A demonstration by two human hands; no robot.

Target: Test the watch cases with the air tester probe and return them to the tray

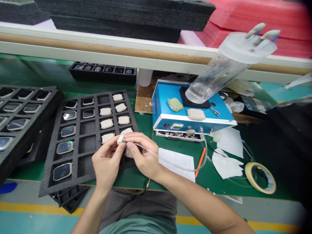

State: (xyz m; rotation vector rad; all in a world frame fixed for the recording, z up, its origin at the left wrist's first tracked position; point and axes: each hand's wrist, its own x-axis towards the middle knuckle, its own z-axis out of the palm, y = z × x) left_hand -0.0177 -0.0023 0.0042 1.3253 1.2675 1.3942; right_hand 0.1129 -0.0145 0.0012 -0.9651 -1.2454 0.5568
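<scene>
My left hand (107,167) is closed around a small beige watch case (120,139), tilted above the right side of a black foam tray (88,143). My right hand (145,159) pinches the end of a clear thin tube (174,166) against that case; the exact contact is hidden by my fingers. The tube curves right and up to the front of a blue box-shaped machine (159,105). Several beige cases (106,123) lie face down in the tray's right columns, and watches with dark screens (68,131) fill slots at left.
Another foam tray of watches (18,124) stands at far left. On the machine rest a clear cylinder (212,78), a greenish case (175,104) and a beige case (196,114). Paper (179,162), an orange stick (200,162) and a tape roll (247,172) lie to the right.
</scene>
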